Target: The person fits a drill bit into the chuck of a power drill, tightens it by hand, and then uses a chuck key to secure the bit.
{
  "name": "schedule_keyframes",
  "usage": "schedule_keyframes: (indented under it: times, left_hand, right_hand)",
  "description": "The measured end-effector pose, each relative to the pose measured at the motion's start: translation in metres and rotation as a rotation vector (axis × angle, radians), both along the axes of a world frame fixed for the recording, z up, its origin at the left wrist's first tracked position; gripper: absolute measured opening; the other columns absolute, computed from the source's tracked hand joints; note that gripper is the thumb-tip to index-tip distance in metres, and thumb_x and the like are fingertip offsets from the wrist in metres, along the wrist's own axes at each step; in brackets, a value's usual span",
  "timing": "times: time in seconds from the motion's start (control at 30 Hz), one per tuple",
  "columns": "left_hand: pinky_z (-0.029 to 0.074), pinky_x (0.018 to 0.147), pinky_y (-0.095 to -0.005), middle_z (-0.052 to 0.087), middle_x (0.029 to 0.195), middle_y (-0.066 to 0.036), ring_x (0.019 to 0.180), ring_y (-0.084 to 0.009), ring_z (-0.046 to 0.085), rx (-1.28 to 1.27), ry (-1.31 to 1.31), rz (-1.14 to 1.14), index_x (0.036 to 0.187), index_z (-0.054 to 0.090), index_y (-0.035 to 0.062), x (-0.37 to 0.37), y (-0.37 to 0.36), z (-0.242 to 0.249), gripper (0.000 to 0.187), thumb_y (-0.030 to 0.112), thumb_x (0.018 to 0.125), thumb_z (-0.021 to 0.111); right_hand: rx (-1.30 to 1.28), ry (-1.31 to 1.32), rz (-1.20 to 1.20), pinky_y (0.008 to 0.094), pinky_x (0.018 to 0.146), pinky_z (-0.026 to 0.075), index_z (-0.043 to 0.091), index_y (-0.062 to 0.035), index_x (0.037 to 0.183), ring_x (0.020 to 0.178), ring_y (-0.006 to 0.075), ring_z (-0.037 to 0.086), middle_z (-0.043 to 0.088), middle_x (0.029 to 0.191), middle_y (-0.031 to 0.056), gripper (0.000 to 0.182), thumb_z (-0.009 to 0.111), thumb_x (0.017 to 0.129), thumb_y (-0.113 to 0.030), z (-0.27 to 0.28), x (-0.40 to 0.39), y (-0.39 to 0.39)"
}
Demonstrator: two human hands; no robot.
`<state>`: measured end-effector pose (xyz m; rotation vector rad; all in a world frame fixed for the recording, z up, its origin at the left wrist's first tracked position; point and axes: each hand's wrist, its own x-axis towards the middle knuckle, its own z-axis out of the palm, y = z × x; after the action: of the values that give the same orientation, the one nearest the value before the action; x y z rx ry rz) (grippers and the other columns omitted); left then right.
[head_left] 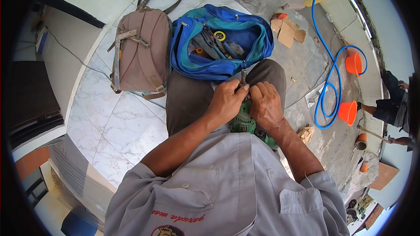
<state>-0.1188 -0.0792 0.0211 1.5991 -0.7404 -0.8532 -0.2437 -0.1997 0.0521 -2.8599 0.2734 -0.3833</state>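
A green power tool point(243, 120) rests in my lap, its narrow metal front end pointing toward the bag. My left hand point(228, 101) has its fingers closed round the metal front end. Against the tool's front, beside the left, is my right hand point(267, 105), its fingers curled and pressed together near the same metal part. Just beyond both hands lies an open blue and teal bag point(205, 67) with hand tools and a yellow tape roll point(219, 36) inside.
A brown backpack point(142, 52) with a hammer point(133, 38) on it lies left of the bag. Orange buckets point(348, 112), a looped blue hose point(336, 67) and torn cardboard point(286, 32) lie to the right. Another person point(393, 100) stands at the far right.
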Motion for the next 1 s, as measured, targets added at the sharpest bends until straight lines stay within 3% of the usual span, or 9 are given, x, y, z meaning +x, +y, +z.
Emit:
schedule_keyframes:
  times: [0.43, 0.53, 0.73, 1.0]
  left_hand:
    - [0.045, 0.063, -0.0328, 0.061, 0.072, -0.006, 0.07, -0.0083, 0.05, 0.056, 0.011, 0.012, 0.094, 0.067, -0.0062, 0.005, -0.001, -0.001, 0.027, 0.018, 0.106, 0.063]
    - [0.047, 0.062, -0.0457, 0.066, 0.073, -0.023, 0.061, -0.0369, 0.061, 0.014, 0.068, 0.014, 0.087, 0.064, -0.0054, 0.012, -0.002, 0.007, 0.029, 0.019, 0.103, 0.064]
    - [0.046, 0.06, -0.0465, 0.064, 0.07, -0.024, 0.059, -0.0368, 0.058, 0.052, -0.027, -0.029, 0.084, 0.063, -0.0061, 0.015, -0.005, -0.001, 0.029, 0.016, 0.103, 0.064]
    - [0.046, 0.061, -0.0469, 0.063, 0.068, -0.023, 0.059, -0.0377, 0.059, 0.021, -0.002, 0.028, 0.083, 0.063, -0.0068, 0.014, -0.005, -0.01, 0.03, 0.016, 0.102, 0.066]
  right_hand:
    - [0.007, -0.001, -0.033, 0.042, 0.075, 0.047, 0.057, -0.0056, 0.088, 0.08, 0.0295, 0.058, 0.056, 0.082, 0.0099, 0.014, 0.067, 0.077, -0.005, -0.001, 0.005, 0.001]
    - [-0.122, 0.108, 0.078, 0.0394, 0.077, 0.045, 0.06, -0.0063, 0.089, 0.081, 0.0264, 0.058, 0.056, 0.082, 0.0076, 0.012, 0.066, 0.081, -0.01, 0.024, 0.013, -0.009]
    - [-0.168, 0.142, 0.229, 0.0382, 0.078, 0.045, 0.06, -0.0063, 0.09, 0.081, 0.0248, 0.06, 0.058, 0.082, 0.0068, 0.012, 0.065, 0.081, -0.012, 0.025, 0.014, -0.028]
    - [-0.02, 0.097, 0.006, 0.0428, 0.074, 0.048, 0.058, -0.0061, 0.09, 0.076, 0.03, 0.065, 0.062, 0.08, 0.0113, 0.013, 0.065, 0.08, -0.007, -0.001, 0.012, -0.004]
